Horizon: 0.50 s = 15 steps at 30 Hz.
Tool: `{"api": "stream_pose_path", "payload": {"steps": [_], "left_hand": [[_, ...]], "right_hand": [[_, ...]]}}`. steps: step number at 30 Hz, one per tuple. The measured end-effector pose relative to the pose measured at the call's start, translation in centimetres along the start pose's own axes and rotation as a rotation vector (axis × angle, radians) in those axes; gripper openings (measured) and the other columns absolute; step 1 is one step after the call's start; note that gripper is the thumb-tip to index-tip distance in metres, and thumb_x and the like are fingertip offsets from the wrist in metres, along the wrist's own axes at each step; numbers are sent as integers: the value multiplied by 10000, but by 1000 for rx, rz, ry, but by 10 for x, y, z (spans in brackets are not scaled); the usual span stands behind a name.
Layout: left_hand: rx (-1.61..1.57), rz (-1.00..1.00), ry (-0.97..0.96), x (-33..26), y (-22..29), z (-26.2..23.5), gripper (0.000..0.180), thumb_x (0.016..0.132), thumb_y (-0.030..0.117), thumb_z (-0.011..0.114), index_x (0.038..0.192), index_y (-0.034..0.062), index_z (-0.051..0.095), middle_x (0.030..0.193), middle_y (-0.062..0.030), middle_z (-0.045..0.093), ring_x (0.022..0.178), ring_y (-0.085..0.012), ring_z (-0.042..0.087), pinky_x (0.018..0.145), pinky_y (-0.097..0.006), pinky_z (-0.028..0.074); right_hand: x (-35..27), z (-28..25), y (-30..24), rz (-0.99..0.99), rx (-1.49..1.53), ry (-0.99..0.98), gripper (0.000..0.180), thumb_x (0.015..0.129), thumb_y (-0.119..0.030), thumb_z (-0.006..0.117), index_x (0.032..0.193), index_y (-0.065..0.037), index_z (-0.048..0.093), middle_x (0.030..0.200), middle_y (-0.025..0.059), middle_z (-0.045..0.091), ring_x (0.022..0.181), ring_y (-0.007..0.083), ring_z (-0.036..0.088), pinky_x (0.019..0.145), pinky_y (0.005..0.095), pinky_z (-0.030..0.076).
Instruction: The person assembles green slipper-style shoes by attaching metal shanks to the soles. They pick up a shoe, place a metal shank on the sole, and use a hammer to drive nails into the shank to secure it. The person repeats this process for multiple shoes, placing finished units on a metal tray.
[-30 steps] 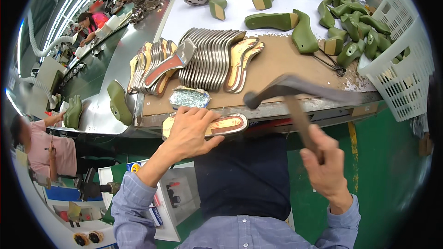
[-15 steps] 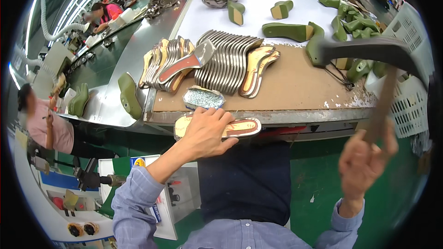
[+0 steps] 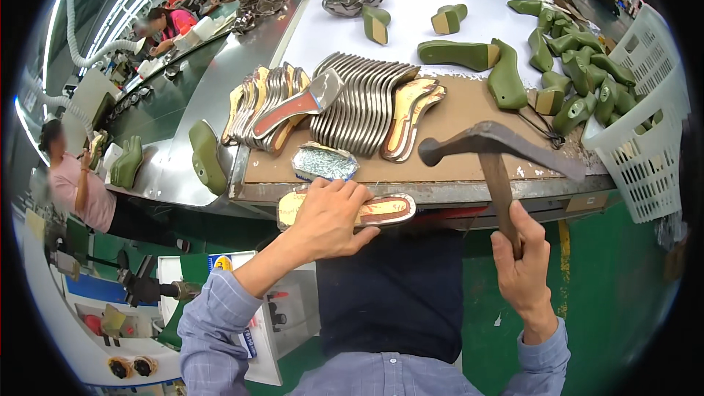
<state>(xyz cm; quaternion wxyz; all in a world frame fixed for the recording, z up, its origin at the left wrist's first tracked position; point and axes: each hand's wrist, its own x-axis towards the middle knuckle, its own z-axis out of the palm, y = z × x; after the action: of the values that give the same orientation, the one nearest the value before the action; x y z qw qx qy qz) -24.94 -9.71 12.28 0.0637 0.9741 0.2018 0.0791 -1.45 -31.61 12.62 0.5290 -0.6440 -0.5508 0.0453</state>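
Note:
At the table's front edge lies a long shoe insole (image 3: 392,210), cream in the middle with a red-brown border and a pale rim. My left hand (image 3: 328,220) is closed over its middle, fingers across the top and thumb along the near side; what lies beneath is hidden. My right hand (image 3: 524,268) grips the wooden handle of a hammer (image 3: 499,183), its dark metal head raised to the right of the insole. Just beyond my left fingers sits a small open box of nails (image 3: 324,164).
Rows of stacked metal-edged insoles (image 3: 359,106) stand on the brown board (image 3: 462,132), with a loose insole (image 3: 297,106) across them. Green shoe lasts (image 3: 507,77) lie at right, partly in a white plastic basket (image 3: 638,169). A person in pink (image 3: 81,191) works at left.
The hammer in my right hand has swung left and down, closer to the insole. My left hand stays in place on the insole.

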Motion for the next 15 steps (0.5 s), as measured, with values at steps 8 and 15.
{"api": "stream_pose_path", "payload": {"steps": [8, 15], "left_hand": [[-122, -159, -244, 17, -1, -52, 735, 669, 297, 752, 1314, 37, 515, 836, -162, 671, 775, -387, 679, 703, -465, 521], [-1146, -530, 1125, -127, -87, -99, 583, 853, 142, 765, 1356, -12, 514, 1227, -132, 651, 1124, -245, 647, 978, -392, 523]], "right_hand": [[28, -7, 135, -38, -804, -94, 528, 894, -33, 669, 1398, -115, 537, 993, 176, 664, 904, 390, 642, 782, 469, 504], [32, 8, 168, 59, -831, -122, 440, 922, -65, 625, 1356, -56, 551, 1094, 200, 574, 1009, 404, 559, 845, 489, 454]]}}
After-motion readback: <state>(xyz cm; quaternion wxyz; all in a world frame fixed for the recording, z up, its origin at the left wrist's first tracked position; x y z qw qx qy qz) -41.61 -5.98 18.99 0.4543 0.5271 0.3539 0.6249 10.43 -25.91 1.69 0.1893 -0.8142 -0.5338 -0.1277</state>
